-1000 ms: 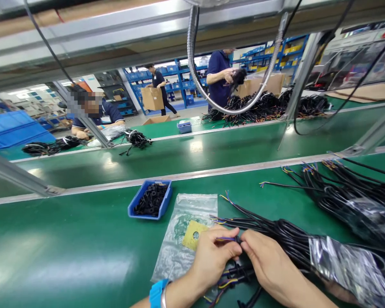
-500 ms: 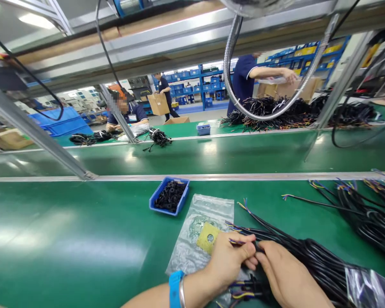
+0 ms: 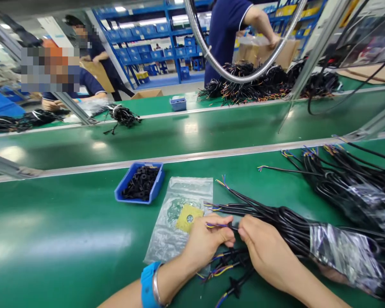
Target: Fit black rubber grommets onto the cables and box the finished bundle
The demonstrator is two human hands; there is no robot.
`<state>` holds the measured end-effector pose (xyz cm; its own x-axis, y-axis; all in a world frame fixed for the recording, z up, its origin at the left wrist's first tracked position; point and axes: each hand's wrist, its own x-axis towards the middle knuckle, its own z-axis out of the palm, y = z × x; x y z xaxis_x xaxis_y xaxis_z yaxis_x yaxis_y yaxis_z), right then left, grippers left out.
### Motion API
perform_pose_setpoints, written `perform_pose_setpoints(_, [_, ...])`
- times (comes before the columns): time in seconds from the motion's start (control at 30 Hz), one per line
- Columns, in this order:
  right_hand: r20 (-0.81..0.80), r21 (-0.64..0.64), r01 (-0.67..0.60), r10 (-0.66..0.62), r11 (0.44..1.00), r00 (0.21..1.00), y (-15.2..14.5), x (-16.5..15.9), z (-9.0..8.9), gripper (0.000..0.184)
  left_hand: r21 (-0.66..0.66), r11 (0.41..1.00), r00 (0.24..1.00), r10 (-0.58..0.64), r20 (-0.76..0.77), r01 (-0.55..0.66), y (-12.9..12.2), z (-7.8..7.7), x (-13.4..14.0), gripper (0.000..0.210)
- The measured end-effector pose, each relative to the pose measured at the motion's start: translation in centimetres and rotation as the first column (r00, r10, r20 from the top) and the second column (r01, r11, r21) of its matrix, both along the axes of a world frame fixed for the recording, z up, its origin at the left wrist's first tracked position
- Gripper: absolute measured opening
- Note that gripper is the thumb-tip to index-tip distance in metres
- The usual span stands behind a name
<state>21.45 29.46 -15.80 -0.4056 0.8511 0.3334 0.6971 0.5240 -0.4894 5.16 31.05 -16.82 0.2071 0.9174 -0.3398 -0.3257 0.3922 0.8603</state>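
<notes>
Cable [image 3: 235, 229] between left hand [image 3: 208, 239] and right hand [image 3: 263, 248]: partly hidden by fingers [image 3: 222, 219], dark piece [image 3: 231, 224] on it too small to read. Yellow pad [image 3: 183, 217]: lower right part behind left hand. Forearms [image 3: 128, 295] cut by bottom edge; wrapped cable bundle [image 3: 336, 248], by right edge. Standing co-worker [image 3: 223, 40]: head above top edge

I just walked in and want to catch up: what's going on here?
A person's left hand and right hand both hold one black cable, its colored wire ends showing. By the left hand lies a clear bag with a yellow square; beyond it, a blue bin holds small black parts. A plastic-wrapped cable bundle lies beside the right hand.
</notes>
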Motion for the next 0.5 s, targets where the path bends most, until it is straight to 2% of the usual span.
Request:
perform_pose_setpoints(0.2, [-0.025,-0.071,-0.035,0.034,0.997,0.999,0.0,0.4,-0.1,0.026,0.008,0.999,0.998,-0.046,0.035,0.046,-0.2,-0.4,0.1,0.034])
perform_pose_setpoints(0.5, [-0.051,-0.172,-0.083,0.076,0.982,0.996,0.1,0.5,0.0,0.026,0.067,0.998,0.996,-0.028,0.083,0.022,-0.5,0.3,1.4,0.026])
